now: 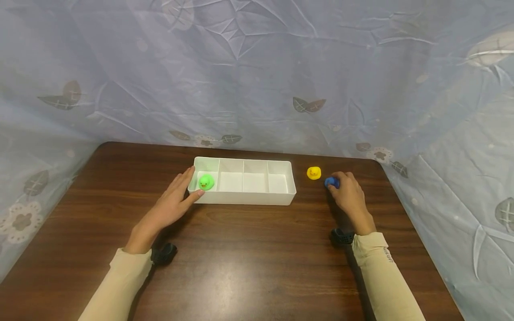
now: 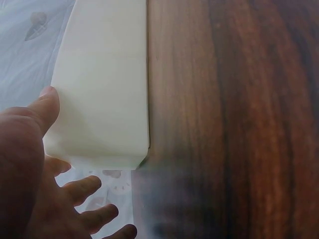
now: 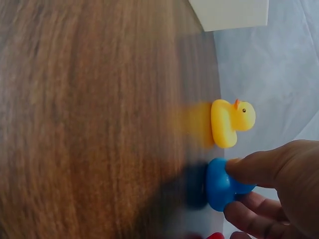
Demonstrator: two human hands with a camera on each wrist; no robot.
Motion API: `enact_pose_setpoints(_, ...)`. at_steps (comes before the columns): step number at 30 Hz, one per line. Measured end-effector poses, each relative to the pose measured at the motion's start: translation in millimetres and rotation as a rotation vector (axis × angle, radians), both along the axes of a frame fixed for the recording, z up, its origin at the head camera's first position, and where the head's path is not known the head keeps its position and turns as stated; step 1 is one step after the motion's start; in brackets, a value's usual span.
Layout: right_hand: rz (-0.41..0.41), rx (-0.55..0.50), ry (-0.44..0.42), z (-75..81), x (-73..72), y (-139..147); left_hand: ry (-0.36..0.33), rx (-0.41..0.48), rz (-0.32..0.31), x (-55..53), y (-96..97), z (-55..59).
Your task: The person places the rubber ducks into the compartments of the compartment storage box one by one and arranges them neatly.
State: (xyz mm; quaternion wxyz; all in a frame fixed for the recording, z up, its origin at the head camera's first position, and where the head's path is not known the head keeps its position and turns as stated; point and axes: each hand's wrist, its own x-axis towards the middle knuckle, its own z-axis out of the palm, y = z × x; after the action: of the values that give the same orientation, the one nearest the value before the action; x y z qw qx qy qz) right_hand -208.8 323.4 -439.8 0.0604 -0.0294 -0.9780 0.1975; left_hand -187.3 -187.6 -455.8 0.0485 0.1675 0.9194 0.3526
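A white tray point(image 1: 241, 199) with several compartments in a row stands on the table, a green rubber duck point(image 1: 206, 182) inside its leftmost one. My left hand point(image 1: 170, 203) rests at the tray's left end, fingers fairly straight, thumb at the front rim. On the right, my right hand point(image 1: 351, 196) pinches a blue rubber duck point(image 3: 219, 185) between thumb and fingers; the duck is at the tabletop, partly covered by the hand. Just left of it sits a yellow rubber duck point(image 1: 314, 173), untouched.
Part of a small red thing point(image 3: 216, 235) shows at the bottom of the right wrist view, its kind hidden. The dark wooden table point(image 1: 249, 258) meets a patterned cloth point(image 1: 257, 80) at the back and sides.
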Motion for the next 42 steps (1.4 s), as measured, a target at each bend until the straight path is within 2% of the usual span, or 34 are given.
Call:
enact_pose_setpoints(14,-0.001,0.007,0.001,0.3,-0.9,-2,-0.026,0.0,0.011,0.4,0.1,0.6)
enact_pose_setpoints(22,0.004,0.009,0.03,2.5,-1.0,-4,-0.027,0.008,0.005,0.4,0.0,1.0)
enact_pose_setpoints(33,0.043,-0.001,0.098,17.9,-4.3,-15,-0.024,0.007,0.006,0.0,-0.5,0.5)
enact_pose_setpoints(42,0.069,-0.019,0.102,28.4,-8.2,-29,-0.015,0.006,0.009,0.9,0.0,1.5)
